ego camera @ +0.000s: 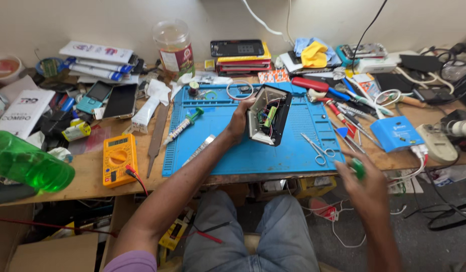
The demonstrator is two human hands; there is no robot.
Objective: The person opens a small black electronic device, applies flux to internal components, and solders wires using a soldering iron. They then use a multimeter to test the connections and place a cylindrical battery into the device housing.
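- Left hand (pixel 239 118): closed around the left edge of an opened black device case (pixel 269 115), holding it tilted up off the blue work mat (pixel 233 151), a little above the middle of the frame. The open side faces the viewer, showing wires and a green part inside.
- Case axis: its long side runs from upper right to lower left; the lower corner sits close to the mat, though contact cannot be told.
- Right hand (pixel 366 184): at lower right of the frame, off the front edge of the bench (pixel 67 189), fingers curled around a small green-handled tool (pixel 359 168). It is blurred, so the grip is not sharp.
- Relation: the case lies up and to the left of the right hand, well apart; the left hand is the one already on it.
- Between them: scissors (pixel 316 147) lie on the mat, just right of the case.
- Open room: bare mat below and left of the case, apart from two syringes (pixel 185 126); a yellow multimeter (pixel 120 158) lies left of the mat; the right side is crowded with screwdrivers and cables.
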